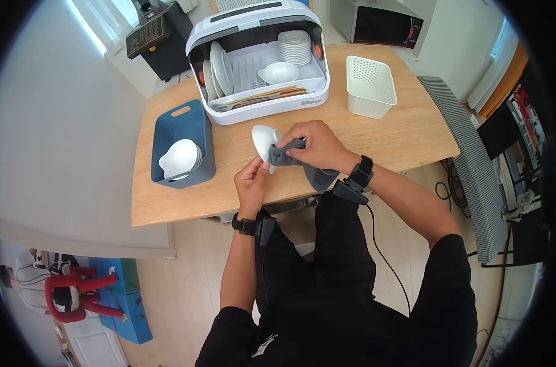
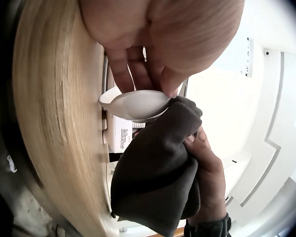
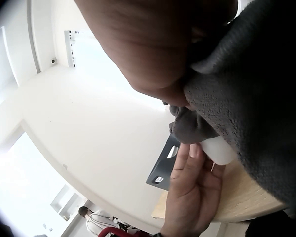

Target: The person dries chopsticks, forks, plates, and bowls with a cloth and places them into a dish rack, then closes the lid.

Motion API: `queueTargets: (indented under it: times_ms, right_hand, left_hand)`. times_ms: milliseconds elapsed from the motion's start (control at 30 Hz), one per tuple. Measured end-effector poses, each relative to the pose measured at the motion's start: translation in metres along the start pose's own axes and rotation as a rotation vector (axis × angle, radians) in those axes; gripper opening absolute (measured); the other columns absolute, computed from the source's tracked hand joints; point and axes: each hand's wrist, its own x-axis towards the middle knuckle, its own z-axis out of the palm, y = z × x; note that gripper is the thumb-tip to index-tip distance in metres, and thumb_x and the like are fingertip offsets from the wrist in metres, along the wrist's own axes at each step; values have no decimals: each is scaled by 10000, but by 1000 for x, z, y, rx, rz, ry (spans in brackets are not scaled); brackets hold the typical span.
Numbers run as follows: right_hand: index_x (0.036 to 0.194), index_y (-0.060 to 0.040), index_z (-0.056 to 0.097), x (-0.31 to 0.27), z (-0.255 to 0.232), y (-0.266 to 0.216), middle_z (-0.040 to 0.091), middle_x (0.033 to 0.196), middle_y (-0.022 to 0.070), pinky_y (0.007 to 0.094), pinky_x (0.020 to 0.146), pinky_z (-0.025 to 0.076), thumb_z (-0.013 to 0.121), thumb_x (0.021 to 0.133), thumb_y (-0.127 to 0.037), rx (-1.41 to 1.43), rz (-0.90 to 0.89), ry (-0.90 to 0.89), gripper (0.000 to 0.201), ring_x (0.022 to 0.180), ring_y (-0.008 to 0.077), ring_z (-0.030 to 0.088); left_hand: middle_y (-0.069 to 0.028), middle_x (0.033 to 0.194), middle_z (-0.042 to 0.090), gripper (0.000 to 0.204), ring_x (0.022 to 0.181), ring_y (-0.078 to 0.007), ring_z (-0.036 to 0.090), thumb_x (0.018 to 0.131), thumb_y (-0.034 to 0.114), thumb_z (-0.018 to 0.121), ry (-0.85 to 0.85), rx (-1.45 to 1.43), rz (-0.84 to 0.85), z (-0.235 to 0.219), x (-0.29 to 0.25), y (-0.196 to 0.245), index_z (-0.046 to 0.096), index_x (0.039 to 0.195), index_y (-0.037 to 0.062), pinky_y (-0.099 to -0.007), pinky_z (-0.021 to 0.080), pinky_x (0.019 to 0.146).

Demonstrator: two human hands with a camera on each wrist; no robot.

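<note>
In the head view my left hand (image 1: 251,185) pinches a white bowl (image 1: 263,140) by its edge, tilted on its side above the table's near part. My right hand (image 1: 319,145) grips a dark grey cloth (image 1: 284,156) and presses a fold of it over the bowl's rim. The rest of the cloth hangs down toward the table edge. From the left wrist, the bowl (image 2: 138,104) shows a pointed spout, with the thumb at its rim and the cloth (image 2: 158,168) beside it. In the right wrist view the cloth (image 3: 251,98) hides most of the bowl (image 3: 218,150).
A blue-grey basket (image 1: 204,165) at the left holds several stacked white bowls (image 1: 181,158). Behind stands a white dish rack (image 1: 272,113) with plates, a bowl, small dishes and chopsticks. A white perforated basket (image 1: 371,92) stands at the right on the wooden table (image 1: 412,140).
</note>
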Motion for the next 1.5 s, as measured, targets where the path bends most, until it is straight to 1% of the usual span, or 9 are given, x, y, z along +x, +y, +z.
queueTargets:
  times_ms: [100,267,400,567,667,900,967,1300,1500]
  right_hand:
    - [939,-49,771,12,-1,-19,736,927,92,316,683,538,720,743,-3,47,-19,70,208,800,237,692]
    - [912,-44,763,29,-6,-15,724,937,92,353,743,548,679,752,7,-282,-255,175,188,841,283,686]
    - [899,-44,759,28,-14,-3,717,936,89,377,769,549,663,747,13,-368,-295,233,188,855,300,677]
    - [905,-43,759,14,-23,18,713,928,89,390,770,551,663,733,29,-561,-234,169,210,866,296,673]
    - [901,-42,758,5,-30,19,712,926,89,388,770,551,668,726,35,-568,-213,106,211,874,295,672]
    - [904,-43,752,-6,-29,-10,706,940,76,384,764,550,676,722,31,-485,-231,112,212,880,293,671]
    - [899,-47,749,-8,-20,-13,702,947,61,380,747,549,673,722,28,-479,-313,71,207,867,279,661]
    - [878,-74,754,-10,-7,-1,702,941,45,375,739,545,682,715,18,-596,-310,35,201,850,265,646]
    - [919,-49,758,-5,-20,0,730,958,94,354,739,556,681,738,23,-264,-162,107,210,848,292,689]
  left_hand:
    - [-82,1169,700,354,1031,-112,628,985,97,657,-50,62,1,-3,-1,-2,627,1297,-68,-258,486,927]
    - [-83,1171,700,361,1039,-118,627,992,121,652,-84,53,5,-2,-3,3,626,1296,-72,-269,481,942]
    - [-82,1167,701,362,1033,-118,628,992,117,648,-88,-15,-17,-7,-2,-2,620,1303,-67,-268,479,944]
    - [-71,1155,703,371,986,-100,624,988,107,652,-36,-156,-32,-12,3,-11,609,1318,-57,-251,483,896]
    - [-67,1150,704,376,961,-90,619,985,98,653,0,-279,-7,-14,5,-13,604,1324,-57,-241,487,861]
    - [-70,1146,705,377,967,-99,629,984,110,658,7,-101,0,-6,3,-7,606,1316,-61,-244,496,853]
    - [-71,1147,705,377,974,-100,630,985,119,658,-19,-77,-8,-4,2,-5,608,1312,-61,-246,495,860]
    - [-63,1142,702,348,934,-79,617,997,102,629,17,-237,-27,-7,2,-3,604,1302,-64,-233,484,823]
    - [-77,1148,700,341,958,-88,626,996,89,625,20,-200,-38,-8,4,-8,603,1299,-67,-236,490,838]
